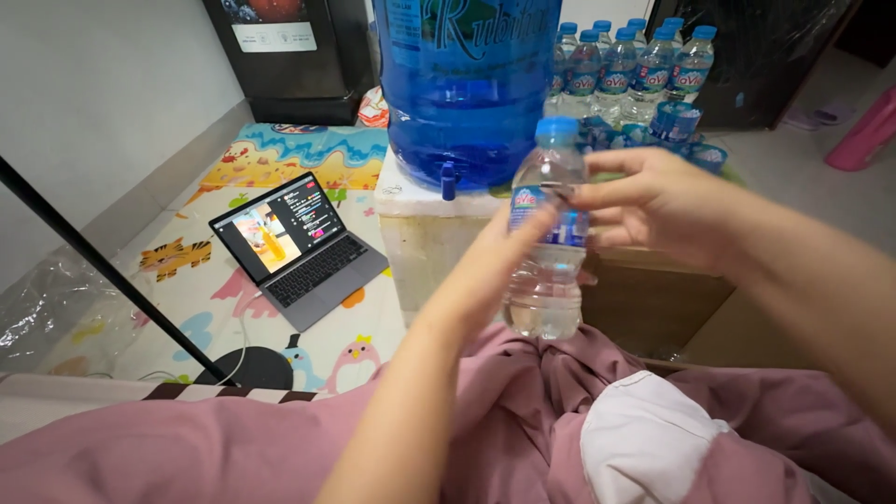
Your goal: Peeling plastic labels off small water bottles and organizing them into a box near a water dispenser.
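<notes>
A small clear water bottle (pixel 546 280) with a blue cap and a blue label is held upright over my lap. My left hand (pixel 490 266) wraps around its middle from the left. My right hand (pixel 653 205) comes in from the right, and its fingertips pinch the edge of the label near the bottle's shoulder. The bottle is full of water and its cap is on.
A big blue water jug (pixel 462 84) with a tap sits on a white foam box (pixel 420 243). Behind it stand several small bottles (pixel 635 65). An open laptop (pixel 294 247) lies on a colourful play mat (pixel 215 289). Pink cloth (pixel 523 420) covers my lap.
</notes>
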